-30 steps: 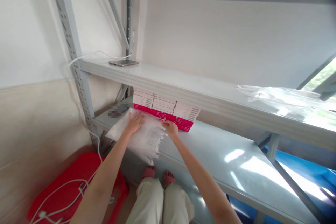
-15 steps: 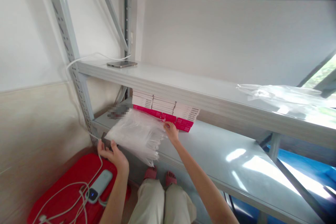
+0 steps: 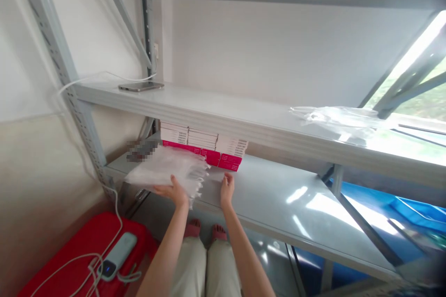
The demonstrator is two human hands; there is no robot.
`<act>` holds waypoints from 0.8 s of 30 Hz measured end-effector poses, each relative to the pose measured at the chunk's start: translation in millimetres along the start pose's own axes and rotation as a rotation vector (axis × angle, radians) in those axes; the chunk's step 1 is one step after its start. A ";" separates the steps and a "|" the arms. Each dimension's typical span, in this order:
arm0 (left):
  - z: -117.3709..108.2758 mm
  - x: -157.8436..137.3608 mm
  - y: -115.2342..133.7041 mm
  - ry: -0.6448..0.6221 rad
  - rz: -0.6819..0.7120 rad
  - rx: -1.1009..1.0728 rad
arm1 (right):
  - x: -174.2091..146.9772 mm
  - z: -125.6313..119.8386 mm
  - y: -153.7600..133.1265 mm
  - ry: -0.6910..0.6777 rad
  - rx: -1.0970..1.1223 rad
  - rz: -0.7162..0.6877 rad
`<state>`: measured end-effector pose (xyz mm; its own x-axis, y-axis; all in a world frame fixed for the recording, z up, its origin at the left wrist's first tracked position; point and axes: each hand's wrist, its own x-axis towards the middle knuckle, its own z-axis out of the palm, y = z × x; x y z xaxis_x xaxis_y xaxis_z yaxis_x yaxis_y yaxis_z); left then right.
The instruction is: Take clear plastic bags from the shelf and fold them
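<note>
A stack of clear plastic bags (image 3: 156, 167) lies at the left of the lower shelf, its ruffled ends toward the right. My left hand (image 3: 175, 191) grips the front edge of this stack, thumb on top and fingers underneath. To the right of the bags, over the bare shelf, is my right hand (image 3: 227, 188). Its fingers are bent and close together, with nothing visible in them. Just behind both hands stand rows of white and magenta boxes (image 3: 219, 158), partly hidden by the upper shelf board.
The upper shelf (image 3: 209, 104) overhangs the lower shelf (image 3: 268, 185). It carries a phone (image 3: 141, 86) at the left and loose clear plastic (image 3: 334, 116) at the right. At lower left, a power bank (image 3: 119, 255) with white cables sits on a red surface (image 3: 80, 241). Blue containers (image 3: 369, 209) show at right.
My left hand has moved right from beside the bags and taken hold of their front edge. My right hand has come away from the bags' right end. The view has shifted right.
</note>
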<state>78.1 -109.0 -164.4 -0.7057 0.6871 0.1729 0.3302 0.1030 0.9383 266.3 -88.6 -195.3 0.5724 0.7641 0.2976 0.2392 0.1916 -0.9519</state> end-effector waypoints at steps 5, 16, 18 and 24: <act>5.6 -6.1 10.3 0.129 -0.155 -0.009 | -2.8 2.7 -4.3 0.000 -0.008 -0.042; -31.1 -26.2 9.2 0.292 -0.296 -0.337 | 0.8 5.8 -5.8 0.019 0.098 -0.029; -39.7 -38.0 13.9 0.433 -0.102 -0.307 | 1.8 6.2 -4.7 0.034 0.093 -0.028; -46.5 -102.3 34.6 0.218 0.836 -0.215 | -5.2 4.9 -5.8 0.036 0.139 -0.026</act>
<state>132.6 -209.1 -135.7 -0.3980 0.3228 0.8587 0.6811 -0.5232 0.5123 258.1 -90.6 -191.7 0.5959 0.7357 0.3219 0.1449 0.2958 -0.9442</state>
